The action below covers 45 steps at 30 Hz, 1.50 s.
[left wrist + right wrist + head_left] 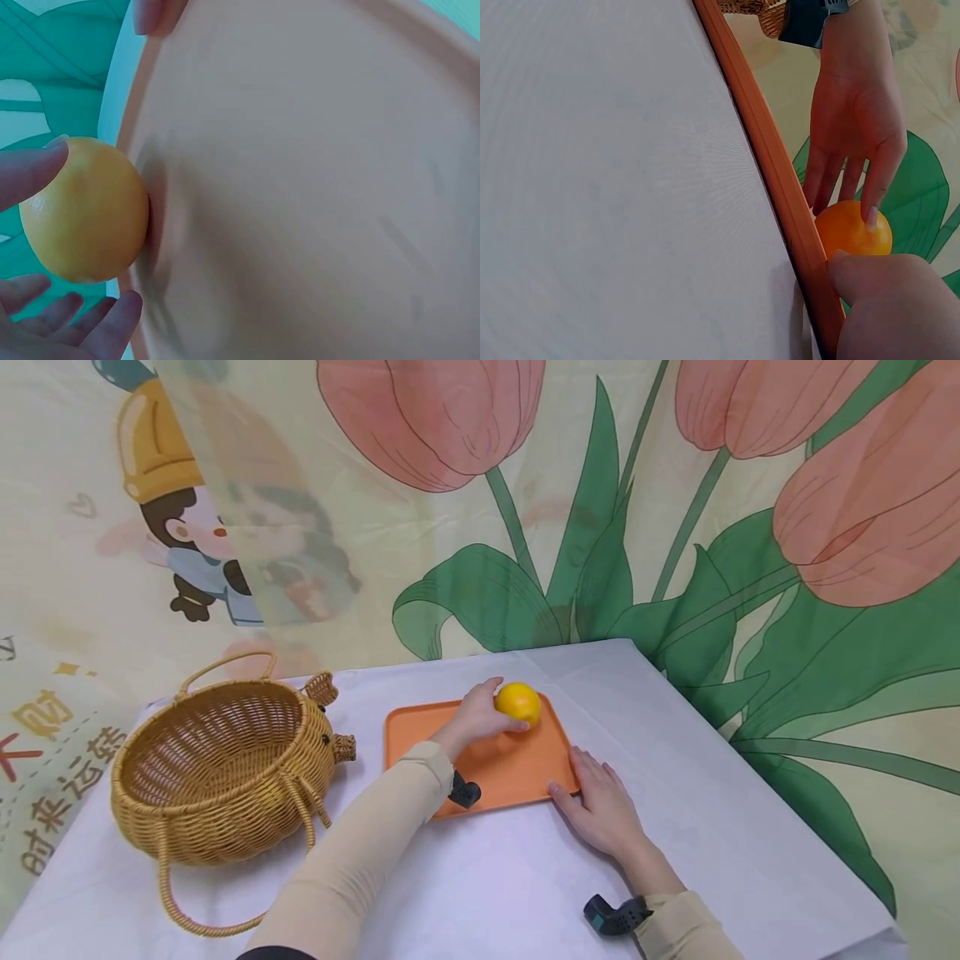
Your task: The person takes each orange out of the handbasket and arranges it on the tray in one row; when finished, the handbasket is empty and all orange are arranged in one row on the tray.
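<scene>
Over the far right part of the orange tray point(420, 722), my left hand point(480, 714) holds a yellow-orange fruit, an orange point(519, 705), by its left side. The left wrist view shows the thumb against the orange point(90, 214) and the other fingers spread around its lower side, close over the tray point(300, 150). My right hand point(603, 806) rests at the tray's near right corner, fingers fairly straight along the right edge. Its thumb touches the rim, as the right wrist view shows at the tray edge point(772, 172).
A pig-shaped wicker basket point(217, 777) with looped handles stands left of the tray on a white cloth-covered table point(480, 885). Behind hangs a printed backdrop point(360, 602) with tulips and a cartoon figure. Each wrist wears a dark camera mount point(617, 916).
</scene>
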### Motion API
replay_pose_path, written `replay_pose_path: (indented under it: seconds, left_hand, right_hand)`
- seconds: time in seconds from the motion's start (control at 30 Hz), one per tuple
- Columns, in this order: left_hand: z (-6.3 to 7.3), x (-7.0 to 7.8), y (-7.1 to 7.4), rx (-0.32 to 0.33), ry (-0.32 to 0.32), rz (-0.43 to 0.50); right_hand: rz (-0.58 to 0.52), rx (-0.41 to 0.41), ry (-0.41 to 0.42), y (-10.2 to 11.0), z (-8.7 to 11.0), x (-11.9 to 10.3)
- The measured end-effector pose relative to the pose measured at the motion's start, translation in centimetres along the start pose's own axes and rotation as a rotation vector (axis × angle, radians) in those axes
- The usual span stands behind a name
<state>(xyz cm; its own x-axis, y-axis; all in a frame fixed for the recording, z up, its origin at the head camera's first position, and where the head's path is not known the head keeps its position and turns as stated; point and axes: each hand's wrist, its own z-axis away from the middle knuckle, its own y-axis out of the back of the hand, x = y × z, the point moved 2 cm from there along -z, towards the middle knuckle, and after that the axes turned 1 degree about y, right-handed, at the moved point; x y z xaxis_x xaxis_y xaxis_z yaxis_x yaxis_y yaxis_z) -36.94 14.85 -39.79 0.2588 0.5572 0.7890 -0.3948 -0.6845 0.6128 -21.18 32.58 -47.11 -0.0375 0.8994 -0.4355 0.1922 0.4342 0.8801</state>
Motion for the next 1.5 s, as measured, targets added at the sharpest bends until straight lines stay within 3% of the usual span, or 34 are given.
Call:
replay_pose_path:
  seconds: [0.7, 1.3, 1.5]
  left_hand:
    - [1.5, 0.1, 2.5, 0.025, -0.023, -0.037]
    - [4.5, 1.6, 4.9, 0.046, -0.104, -0.11]
    - [6.1, 1.2, 6.1, 0.06, -0.101, -0.074]
  right_hand:
    - [-0.001, 0.012, 0.024, -0.1, 0.1, 0.2]
    - [-0.014, 0.009, 0.049, -0.4, 0.0, 0.2]
    - [-0.014, 0.005, 0.042, -0.1, 0.1, 0.3]
